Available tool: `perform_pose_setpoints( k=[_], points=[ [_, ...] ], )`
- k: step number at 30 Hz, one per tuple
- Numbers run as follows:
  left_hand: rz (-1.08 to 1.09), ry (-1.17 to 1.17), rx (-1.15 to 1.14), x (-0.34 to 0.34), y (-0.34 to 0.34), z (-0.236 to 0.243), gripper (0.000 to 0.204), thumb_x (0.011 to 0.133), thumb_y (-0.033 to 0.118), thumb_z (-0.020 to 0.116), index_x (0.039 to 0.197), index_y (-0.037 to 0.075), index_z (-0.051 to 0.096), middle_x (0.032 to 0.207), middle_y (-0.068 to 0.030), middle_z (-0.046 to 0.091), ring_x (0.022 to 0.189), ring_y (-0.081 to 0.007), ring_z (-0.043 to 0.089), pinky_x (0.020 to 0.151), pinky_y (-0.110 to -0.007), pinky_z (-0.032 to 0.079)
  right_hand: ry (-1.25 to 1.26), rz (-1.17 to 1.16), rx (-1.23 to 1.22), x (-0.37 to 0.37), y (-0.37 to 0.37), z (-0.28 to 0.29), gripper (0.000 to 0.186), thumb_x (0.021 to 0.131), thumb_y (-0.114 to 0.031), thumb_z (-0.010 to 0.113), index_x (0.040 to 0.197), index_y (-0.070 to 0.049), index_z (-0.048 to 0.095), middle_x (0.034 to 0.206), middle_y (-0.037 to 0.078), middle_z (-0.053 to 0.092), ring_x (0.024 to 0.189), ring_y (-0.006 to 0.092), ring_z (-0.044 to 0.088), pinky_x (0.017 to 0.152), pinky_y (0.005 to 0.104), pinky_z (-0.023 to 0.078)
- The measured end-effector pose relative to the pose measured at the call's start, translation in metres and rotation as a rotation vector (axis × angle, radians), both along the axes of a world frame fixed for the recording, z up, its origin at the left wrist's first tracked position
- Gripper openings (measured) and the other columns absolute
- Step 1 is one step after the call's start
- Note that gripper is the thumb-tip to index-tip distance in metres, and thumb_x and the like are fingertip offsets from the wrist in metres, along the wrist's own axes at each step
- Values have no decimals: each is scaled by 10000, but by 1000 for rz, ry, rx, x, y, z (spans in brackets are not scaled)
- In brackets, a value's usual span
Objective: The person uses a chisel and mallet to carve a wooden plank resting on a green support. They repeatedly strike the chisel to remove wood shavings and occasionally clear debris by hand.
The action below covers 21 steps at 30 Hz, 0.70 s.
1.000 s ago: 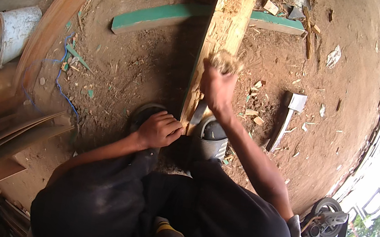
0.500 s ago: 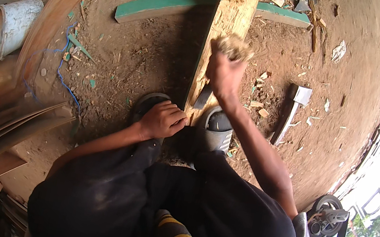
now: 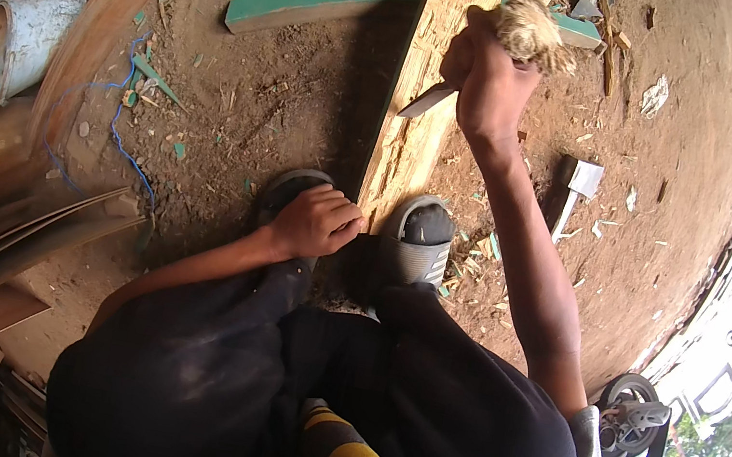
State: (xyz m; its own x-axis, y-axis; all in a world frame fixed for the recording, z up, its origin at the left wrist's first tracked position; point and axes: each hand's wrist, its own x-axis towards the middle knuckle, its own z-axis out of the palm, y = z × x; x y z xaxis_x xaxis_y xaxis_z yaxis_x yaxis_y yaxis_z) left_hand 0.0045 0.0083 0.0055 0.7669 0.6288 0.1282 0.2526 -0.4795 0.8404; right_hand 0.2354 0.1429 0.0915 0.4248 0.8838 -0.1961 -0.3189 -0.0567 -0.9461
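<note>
Ending by left hand (image 3: 316, 223), wooden beam (image 3: 404, 162); right hand (image 3: 496, 90), farther along

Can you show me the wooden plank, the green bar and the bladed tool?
Wooden plank (image 3: 407, 152): head view, on its rough top face.
Green bar (image 3: 328, 1): head view, on its green top, left of the plank.
Bladed tool (image 3: 428, 100): head view, on its blade.

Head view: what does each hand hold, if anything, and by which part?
The right hand grips a flat-bladed tool between its blade and frayed end. The left hand touches the wooden plank; whether it grips cannot be told.
</note>
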Motion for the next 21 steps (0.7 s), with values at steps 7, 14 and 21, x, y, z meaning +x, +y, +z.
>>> perform_pose_setpoints(
  k=[7, 14, 21],
  points=[
    [9, -4, 12, 0, 0, 0, 71, 852, 59, 702, 826, 51, 636, 739, -77, 641, 684, -274, 625, 677, -403, 478, 143, 210, -86, 35, -2, 1, 95, 962, -132, 592, 1020, -59, 607, 925, 61, 626, 713, 161, 552, 679, 343, 444],
    [-14, 13, 5, -1, -1, -2, 67, 854, 59, 700, 833, 50, 637, 754, -81, 654, 696, -278, 634, 680, -401, 479, 13, 81, 108, 44, -25, 32, 220, 1005, -240, 551, 823, -142, 479, 657, -31, 391, 438, 92, 269, 443, 295, 237],
    [-11, 1, 9, 0, 0, -2, 90, 882, 99, 678, 823, 55, 626, 742, -81, 648, 708, -275, 638, 688, -407, 485, -238, 272, 173, 6, -18, 36, 289, 1009, -340, 508, 820, -122, 498, 569, -26, 365, 432, 95, 316, 429, 288, 268]
  ],
)
